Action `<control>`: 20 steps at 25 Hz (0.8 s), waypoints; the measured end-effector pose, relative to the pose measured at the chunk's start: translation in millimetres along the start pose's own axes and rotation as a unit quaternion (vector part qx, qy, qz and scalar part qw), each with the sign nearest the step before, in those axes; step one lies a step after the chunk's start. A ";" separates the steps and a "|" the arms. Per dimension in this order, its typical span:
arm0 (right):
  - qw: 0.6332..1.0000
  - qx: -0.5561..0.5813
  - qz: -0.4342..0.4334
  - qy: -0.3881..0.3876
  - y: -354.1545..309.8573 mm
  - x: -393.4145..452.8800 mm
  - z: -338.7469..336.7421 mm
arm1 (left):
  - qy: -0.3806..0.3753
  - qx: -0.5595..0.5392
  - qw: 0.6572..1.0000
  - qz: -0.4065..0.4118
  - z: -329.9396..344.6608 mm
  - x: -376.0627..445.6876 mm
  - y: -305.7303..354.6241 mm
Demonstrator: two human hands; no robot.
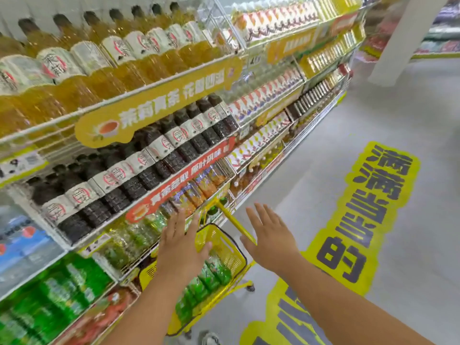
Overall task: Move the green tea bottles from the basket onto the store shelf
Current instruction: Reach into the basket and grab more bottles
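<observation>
Both bare hands hover with fingers spread, holding nothing: left hand (180,241) over the yellow plastic wheeled basket (225,241), right hand (267,235) beside its raised handle (234,221). Green-labelled tea bottles (211,272) lie inside, near the white wire store shelf (107,235) at left.

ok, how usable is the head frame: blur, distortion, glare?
Head view: strong wide-angle bending of the shelf rails; smeared, blurred labels throughout; green tea bottles in the yellow basket are soft. Lighting is even with no hard glare. Both hands, left hand and right hand, are reasonably sharp, fingers spread.
</observation>
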State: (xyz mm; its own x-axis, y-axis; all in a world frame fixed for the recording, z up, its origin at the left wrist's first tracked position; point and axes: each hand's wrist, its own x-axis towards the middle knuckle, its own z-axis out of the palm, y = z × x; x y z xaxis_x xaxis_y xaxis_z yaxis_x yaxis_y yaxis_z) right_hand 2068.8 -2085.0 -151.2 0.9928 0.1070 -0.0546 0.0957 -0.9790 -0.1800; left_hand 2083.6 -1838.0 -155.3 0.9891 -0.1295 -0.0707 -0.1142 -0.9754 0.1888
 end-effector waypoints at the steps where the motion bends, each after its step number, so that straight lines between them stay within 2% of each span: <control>1: 1.000 0.000 -0.005 -0.007 -1.4 12.2 5.0 | -0.001 -0.006 1.000 -0.005 5.4 11.4 -5.2; 6: 0.998 -0.007 -0.049 -0.035 -12.3 64.7 24.8 | -0.021 -0.018 0.999 -0.043 30.4 57.6 -25.3; 11: 0.985 -0.012 -0.125 -0.115 -20.3 115.5 72.0 | -0.031 -0.037 0.993 -0.104 64.3 76.2 -39.1; 16: 0.960 -0.019 -0.196 -0.198 -11.8 160.2 150.3 | -0.079 -0.045 0.973 -0.212 129.8 85.7 -49.6; 20: 0.935 -0.027 -0.230 -0.267 -1.3 188.1 232.9 | -0.117 -0.074 0.946 -0.294 207.4 83.1 -59.4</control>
State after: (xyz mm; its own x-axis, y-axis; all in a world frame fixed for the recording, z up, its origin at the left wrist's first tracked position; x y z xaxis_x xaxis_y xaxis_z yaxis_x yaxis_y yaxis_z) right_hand 2238.4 -2023.1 -390.0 0.6683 0.5769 -0.4696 0.5223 -0.8134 -0.2560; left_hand 2153.3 -1827.9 -375.5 0.8283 0.3739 -0.4173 0.4799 -0.8578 0.1839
